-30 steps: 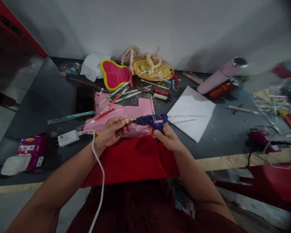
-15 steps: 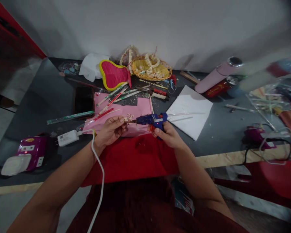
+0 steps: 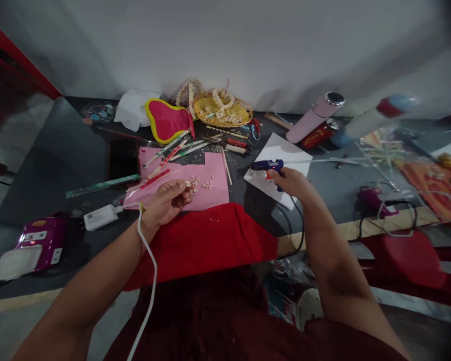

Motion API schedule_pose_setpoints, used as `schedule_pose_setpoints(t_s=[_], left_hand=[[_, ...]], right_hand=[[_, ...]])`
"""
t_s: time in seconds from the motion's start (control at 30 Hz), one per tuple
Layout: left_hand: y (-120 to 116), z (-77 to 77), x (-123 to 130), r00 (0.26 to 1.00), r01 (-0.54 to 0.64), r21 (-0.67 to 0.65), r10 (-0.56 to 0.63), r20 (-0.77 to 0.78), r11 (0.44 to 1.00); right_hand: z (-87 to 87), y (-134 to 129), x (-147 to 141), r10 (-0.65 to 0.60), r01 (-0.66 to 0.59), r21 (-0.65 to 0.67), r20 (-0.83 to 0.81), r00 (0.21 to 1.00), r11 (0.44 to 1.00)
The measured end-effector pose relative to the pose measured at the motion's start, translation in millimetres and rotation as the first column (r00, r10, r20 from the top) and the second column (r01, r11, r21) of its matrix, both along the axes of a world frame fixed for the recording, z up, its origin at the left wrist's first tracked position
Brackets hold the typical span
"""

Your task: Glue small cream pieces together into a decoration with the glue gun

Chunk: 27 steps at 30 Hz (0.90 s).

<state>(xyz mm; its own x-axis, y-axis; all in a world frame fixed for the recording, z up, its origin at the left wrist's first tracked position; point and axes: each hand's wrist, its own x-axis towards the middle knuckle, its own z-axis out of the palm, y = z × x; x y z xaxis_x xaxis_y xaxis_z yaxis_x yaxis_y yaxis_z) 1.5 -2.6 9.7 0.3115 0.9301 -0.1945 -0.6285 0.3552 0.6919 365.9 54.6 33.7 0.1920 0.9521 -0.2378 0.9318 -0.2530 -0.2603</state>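
My right hand grips a blue glue gun by its handle, over the white sheet to the right. A long clear glue stick sticks out of the gun's back. Between the thumb and fingers of my left hand is a small pale wooden piece, partly covered by the fingertips. That hand is above the pink paper, where several small wooden pieces lie in a little heap. A red cloth spreads along the table's front edge.
Behind the paper lie pliers and several chopsticks. A yellow basket with beadlike pieces stands by the wall. A pink flask and red can are at right. A white cable crosses my left forearm; a purple socket box sits left.
My right hand has drawn the glue gun away from the left hand, rightward and up over the white sheet. My left hand still pinches the wooden piece above the pink paper.
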Motion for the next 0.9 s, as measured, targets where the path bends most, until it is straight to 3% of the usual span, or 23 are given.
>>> schedule_pose_setpoints(t_s=[0.07, 0.13, 0.2, 0.27, 0.33, 0.43, 0.57, 0.9], left_hand=[[0, 0.0, 0, 1.000, 0.000, 0.001, 0.000, 0.001, 1.000], [0, -0.2, 0, 1.000, 0.002, 0.005, -0.002, 0.001, 1.000], [0, -0.6, 0, 1.000, 0.002, 0.014, -0.002, 0.004, 1.000], [0, -0.9, 0, 1.000, 0.003, 0.020, -0.003, 0.006, 1.000], [0, -1.2, 0, 1.000, 0.004, 0.019, -0.004, 0.009, 1.000], [0, -2.0, -2, 1.000, 0.003, 0.017, -0.003, 0.012, 1.000], [1, -4.1, -4, 1.000, 0.022, 0.035, -0.023, 0.009, 0.999], [1, -3.0, -3, 0.999, 0.047, 0.026, -0.047, -0.013, 0.999]], right_hand=[[5.9, -1, -6, -0.003, -0.008, 0.051, 0.206, 0.978, 0.999], [12.5, -5, -23, 0.013, -0.063, 0.177, 0.269, 0.963, 0.982], [16.2, -9, -49, 0.154, -0.214, 0.326, 0.202, 0.967, 0.921], [14.7, -13, -81, 0.385, -0.380, 0.402, 0.072, 0.920, 0.833], [8.5, -15, -115, 0.585, -0.527, 0.403, -0.026, 0.810, 0.748], [-3.3, -17, -156, 0.702, -0.657, 0.316, -0.047, 0.710, 0.685], [-11.6, -16, -179, 0.690, -0.682, 0.222, 0.052, 0.722, 0.697], [-13.7, -21, -178, 0.653, -0.655, 0.208, 0.088, 0.752, 0.726]])
